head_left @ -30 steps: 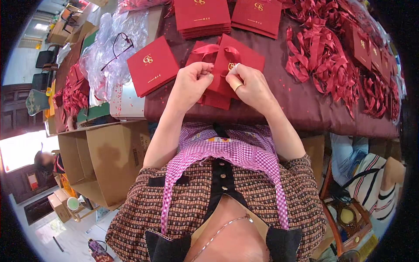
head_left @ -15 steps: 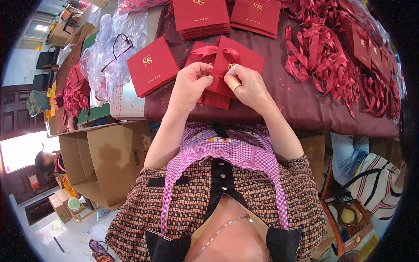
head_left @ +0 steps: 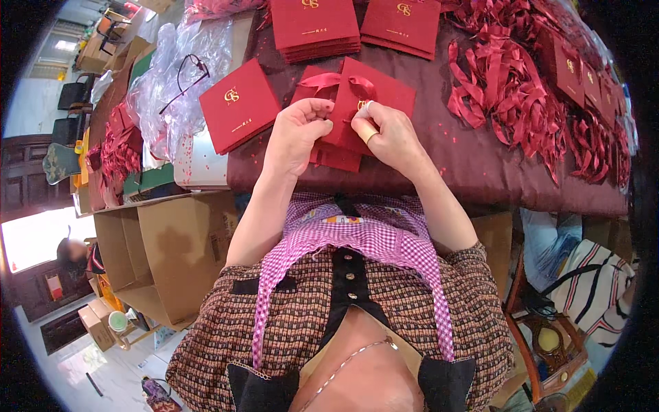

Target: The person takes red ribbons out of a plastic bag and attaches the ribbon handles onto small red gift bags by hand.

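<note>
Small red gift bags with gold printing lie on the dark red cloth in front of me. Over one red bag (head_left: 384, 86), with a red ribbon (head_left: 321, 81) looped across its top, both my hands work close together. My right hand (head_left: 392, 139), a gold ring on it and a white wrap on one fingertip, is closed in a pinch; a bit of red ribbon seems to show at its tips. My left hand (head_left: 300, 134) has its fingers curled, thumb and forefinger near each other; what they hold, if anything, I cannot make out. Another red bag (head_left: 240, 103) lies flat to the left.
Stacked red bags (head_left: 316, 31) and a second stack (head_left: 401, 27) stand at the far side. Loose red ribbons (head_left: 501, 89) heap up on the right. Glasses (head_left: 185, 82) rest on clear plastic wrap (head_left: 154, 103) at left. An open cardboard box (head_left: 175, 254) is below the table's left edge.
My hands have barely shifted; the left thumb has edged slightly left. Bags and ribbons stay in place.
</note>
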### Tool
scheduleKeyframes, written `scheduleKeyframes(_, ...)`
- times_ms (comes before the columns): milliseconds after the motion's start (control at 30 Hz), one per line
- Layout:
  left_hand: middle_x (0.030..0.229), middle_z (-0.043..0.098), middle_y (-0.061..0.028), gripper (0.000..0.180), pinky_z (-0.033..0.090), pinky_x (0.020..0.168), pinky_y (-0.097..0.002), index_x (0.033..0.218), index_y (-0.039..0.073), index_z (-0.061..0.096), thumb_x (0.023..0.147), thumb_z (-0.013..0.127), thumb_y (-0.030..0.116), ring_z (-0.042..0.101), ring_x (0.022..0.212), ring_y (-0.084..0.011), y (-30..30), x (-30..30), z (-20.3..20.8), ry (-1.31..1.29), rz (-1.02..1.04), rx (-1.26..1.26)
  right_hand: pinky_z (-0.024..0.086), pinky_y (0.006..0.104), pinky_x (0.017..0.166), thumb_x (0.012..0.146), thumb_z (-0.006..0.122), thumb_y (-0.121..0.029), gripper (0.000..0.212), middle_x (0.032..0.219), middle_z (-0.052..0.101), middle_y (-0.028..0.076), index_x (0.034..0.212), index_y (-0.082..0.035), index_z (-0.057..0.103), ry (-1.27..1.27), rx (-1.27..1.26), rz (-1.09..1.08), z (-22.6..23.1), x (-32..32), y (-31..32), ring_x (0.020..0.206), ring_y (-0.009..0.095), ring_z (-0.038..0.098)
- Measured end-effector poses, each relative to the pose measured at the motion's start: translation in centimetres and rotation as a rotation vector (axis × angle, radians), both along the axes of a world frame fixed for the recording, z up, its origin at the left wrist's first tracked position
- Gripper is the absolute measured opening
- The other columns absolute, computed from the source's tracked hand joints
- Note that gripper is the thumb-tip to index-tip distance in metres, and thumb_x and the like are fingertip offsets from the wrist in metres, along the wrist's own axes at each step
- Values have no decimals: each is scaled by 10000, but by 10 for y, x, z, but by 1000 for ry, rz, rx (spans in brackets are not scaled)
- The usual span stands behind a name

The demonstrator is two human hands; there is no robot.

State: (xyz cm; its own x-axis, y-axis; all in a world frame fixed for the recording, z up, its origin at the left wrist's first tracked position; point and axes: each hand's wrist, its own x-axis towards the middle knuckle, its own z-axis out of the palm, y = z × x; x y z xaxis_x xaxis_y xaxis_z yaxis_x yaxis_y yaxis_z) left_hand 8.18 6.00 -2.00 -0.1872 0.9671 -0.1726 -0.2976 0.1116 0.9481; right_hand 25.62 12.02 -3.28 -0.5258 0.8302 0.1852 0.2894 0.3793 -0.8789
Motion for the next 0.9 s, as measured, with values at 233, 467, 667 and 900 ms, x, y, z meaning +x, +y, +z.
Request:
scheduleKeyframes(233, 942, 628, -50, 301, 464, 751, -213, 1022, -45, 620, 731, 597, -119, 577, 845, -101, 3, -5, -2, -35, -47, -44, 483, 438, 723, 833, 573, -155, 162, 810, 653, 199, 824, 4, 601, -9, -42, 14, -1, 1, 1, 819, 358, 641)
scheduleKeyframes(467, 933, 627, -48, 300, 461, 749, -207, 1038, -47, 613, 745, 595, -109, 577, 833, -97, 3, -2, 2, -2, -44, -42, 484, 439, 714, 837, 585, -164, 168, 803, 655, 199, 831, 2, 609, 15, -51, 5, 0, 0, 1, 810, 358, 643)
scheduleKeyframes(667, 902, 612, -20, 265, 452, 729, -192, 1042, -53, 604, 778, 601, -76, 554, 794, -69, 3, 1, 4, 109, -24, -2, 483, 443, 717, 841, 597, -171, 175, 813, 655, 202, 833, 3, 611, -9, -62, 2, 5, -1, 0, 826, 358, 641)
scheduleKeyframes(900, 940, 622, -26, 281, 455, 777, -209, 1060, -38, 606, 781, 608, -65, 564, 841, -82, 1, 0, 2, 248, -67, -18, 476, 460, 713, 836, 598, -162, 166, 798, 648, 194, 810, 3, 596, 3, 25, -1, 7, -3, -1, 811, 364, 629)
